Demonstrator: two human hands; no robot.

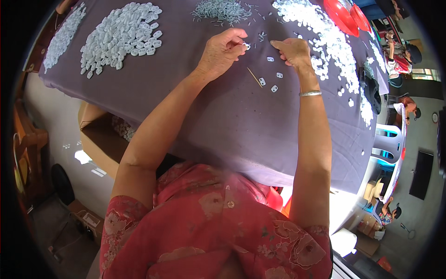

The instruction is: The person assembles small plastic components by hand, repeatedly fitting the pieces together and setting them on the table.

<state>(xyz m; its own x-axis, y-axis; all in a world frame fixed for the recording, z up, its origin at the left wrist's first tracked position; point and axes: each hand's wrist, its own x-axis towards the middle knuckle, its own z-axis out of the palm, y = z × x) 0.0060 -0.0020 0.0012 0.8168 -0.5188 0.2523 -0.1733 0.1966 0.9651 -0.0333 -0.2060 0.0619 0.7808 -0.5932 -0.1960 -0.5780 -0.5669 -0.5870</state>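
My left hand point(222, 53) is closed in a pinch over the table, with a small white plastic piece point(246, 46) between thumb and fingertips. To its right, my right hand point(294, 50) has its thumb and curled fingers drawn together; whether something tiny is in them I cannot make out. Between and just below the hands lie several loose white two-holed pieces point(262, 81) and a thin wooden stick point(254, 77). A few loose grey screws point(262, 36) are scattered beyond the fingertips, near a heap of small grey screws point(220, 11).
A large pile of white plastic pieces point(121, 35) covers the left of the purple-grey tablecloth point(223, 121). Small white parts point(332, 46) spread along the right, near red bowls point(341, 17). An open cardboard box point(100, 137) stands below the left edge. Other people sit farther right.
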